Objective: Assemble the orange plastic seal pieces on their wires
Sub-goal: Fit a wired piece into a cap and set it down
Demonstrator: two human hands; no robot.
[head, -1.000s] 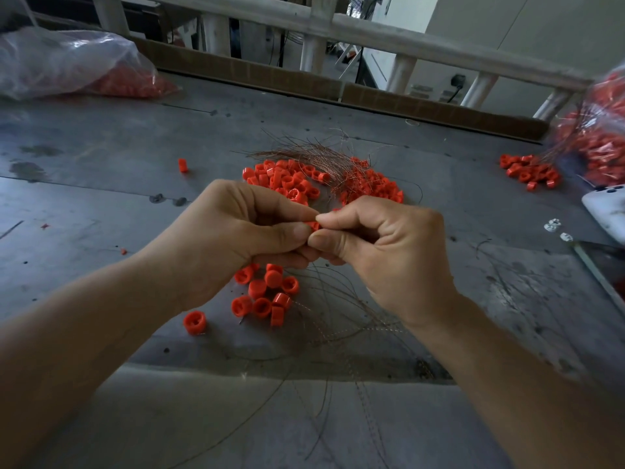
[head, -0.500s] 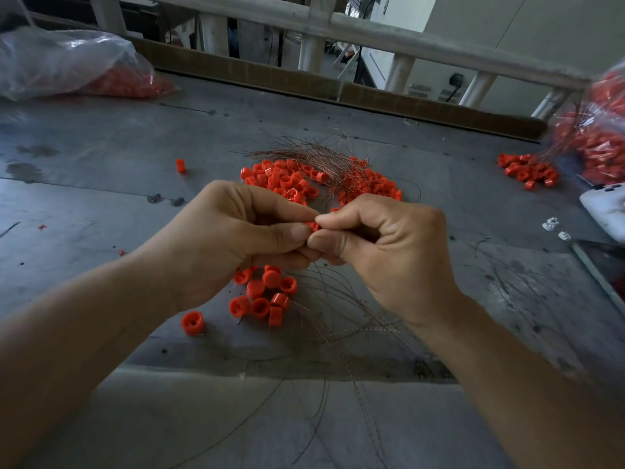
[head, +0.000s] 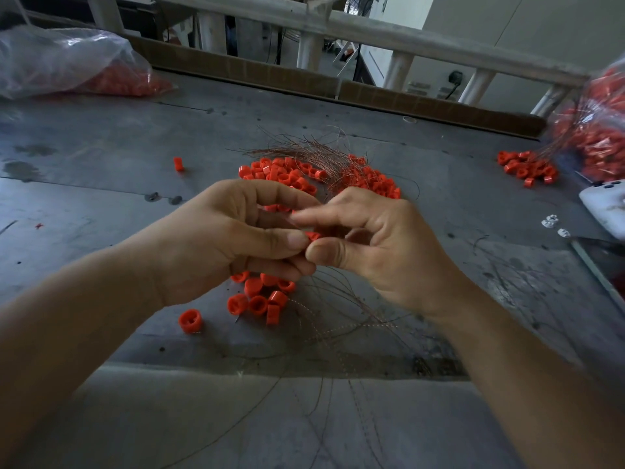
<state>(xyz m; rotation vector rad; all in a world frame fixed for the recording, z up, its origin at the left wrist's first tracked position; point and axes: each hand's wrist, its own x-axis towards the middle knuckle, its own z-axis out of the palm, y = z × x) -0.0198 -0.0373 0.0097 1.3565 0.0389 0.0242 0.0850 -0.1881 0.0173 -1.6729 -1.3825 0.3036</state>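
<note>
Above the grey metal worktop (head: 101,198), the left hand (head: 216,245) and right hand (head: 382,252) meet, their grip pinching a small orange plastic seal piece (head: 313,236) between the thumb tips. Thin loose wires (head: 341,299) trail beneath. A cluster of orange plastic rings (head: 258,301) lies nearer; a larger orange heap (head: 280,172) under a copper-coloured wire bundle (head: 304,152) lies farther off.

Seal heap (head: 318,177) just beyond hands (head: 304,242)

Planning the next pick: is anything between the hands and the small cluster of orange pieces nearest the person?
Nothing visible. The cluster lies uncovered on the table, just beneath the left hand; loose wires lie mostly to its right.
</note>
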